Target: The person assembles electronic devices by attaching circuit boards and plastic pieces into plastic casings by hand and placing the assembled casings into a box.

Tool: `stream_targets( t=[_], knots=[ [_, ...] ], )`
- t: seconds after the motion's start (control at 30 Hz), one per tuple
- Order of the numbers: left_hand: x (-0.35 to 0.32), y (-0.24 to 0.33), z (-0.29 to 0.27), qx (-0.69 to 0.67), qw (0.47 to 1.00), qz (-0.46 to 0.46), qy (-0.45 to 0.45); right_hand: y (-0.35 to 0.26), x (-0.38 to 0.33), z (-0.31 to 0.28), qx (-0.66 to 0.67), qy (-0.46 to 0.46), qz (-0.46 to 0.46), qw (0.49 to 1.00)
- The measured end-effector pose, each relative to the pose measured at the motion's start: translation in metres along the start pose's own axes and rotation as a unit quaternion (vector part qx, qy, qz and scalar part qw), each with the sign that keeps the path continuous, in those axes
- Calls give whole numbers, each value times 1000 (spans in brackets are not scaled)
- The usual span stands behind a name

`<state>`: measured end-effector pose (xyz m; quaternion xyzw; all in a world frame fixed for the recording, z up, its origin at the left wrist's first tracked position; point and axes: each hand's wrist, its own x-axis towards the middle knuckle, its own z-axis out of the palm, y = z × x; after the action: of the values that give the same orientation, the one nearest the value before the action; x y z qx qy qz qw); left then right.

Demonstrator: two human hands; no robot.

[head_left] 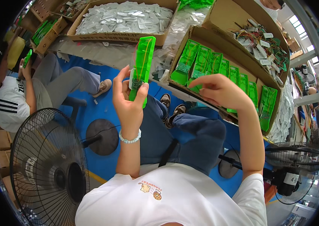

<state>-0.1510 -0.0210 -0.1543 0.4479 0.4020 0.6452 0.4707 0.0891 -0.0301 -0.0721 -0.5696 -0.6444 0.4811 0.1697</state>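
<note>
Upright in the left hand (pixel 129 96) stands a long green plastic case (pixel 141 67), held up in front of the person's chest, with thin red and yellow wires running down its face. The thumb and fingers close round its lower end, pinching it just where a small green circuit board sits; a white bead bracelet (pixel 130 138) circles that wrist. The right hand (pixel 219 90) is well apart from the case, off to the right, its fingers curled downward and its fingertips touching the row of green cases (pixel 219 69) that stand side by side in a cardboard box (pixel 280 109). Whether it grips one of them cannot be told.

Behind that box a second cardboard box holds a tangle of wired parts with white tags (pixel 263 43). Farther back on the left, a wide carton is filled with small clear bags (pixel 123 17). Below the hands are the person's blue-trousered knees and dark shoes over a blue floor (pixel 99 116). A black standing fan (pixel 48 165) fills the lower left, and another fan (pixel 295 165) sits at the lower right. At the left edge another person in a white striped shirt (pixel 10 103) sits holding a green piece.
</note>
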Motion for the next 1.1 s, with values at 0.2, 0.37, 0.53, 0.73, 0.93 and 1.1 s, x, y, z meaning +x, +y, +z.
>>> stream_targets(
  t=[0.2, 0.37, 0.53, 0.73, 0.93, 1.1],
  knots=[
    [19, -1, 33, 200, 959, 170, -107, 25, -26, -24, 156, 190, 51, 968],
    [23, -2, 77, 287, 918, 232, -149, 52, -24, -28, 224, 197, 87, 951],
    [29, -7, 99, 360, 879, 255, -178, 55, -19, -24, 225, 175, 103, 953],
    [35, -22, 110, 479, 799, 310, -191, 56, -15, -22, 257, 164, 112, 946],
    [32, -29, 110, 554, 745, 310, -206, 61, -16, -22, 286, 152, 105, 940],
    [32, -31, 109, 558, 736, 325, -205, 67, -21, -25, 260, 119, 99, 953]
  ],
)
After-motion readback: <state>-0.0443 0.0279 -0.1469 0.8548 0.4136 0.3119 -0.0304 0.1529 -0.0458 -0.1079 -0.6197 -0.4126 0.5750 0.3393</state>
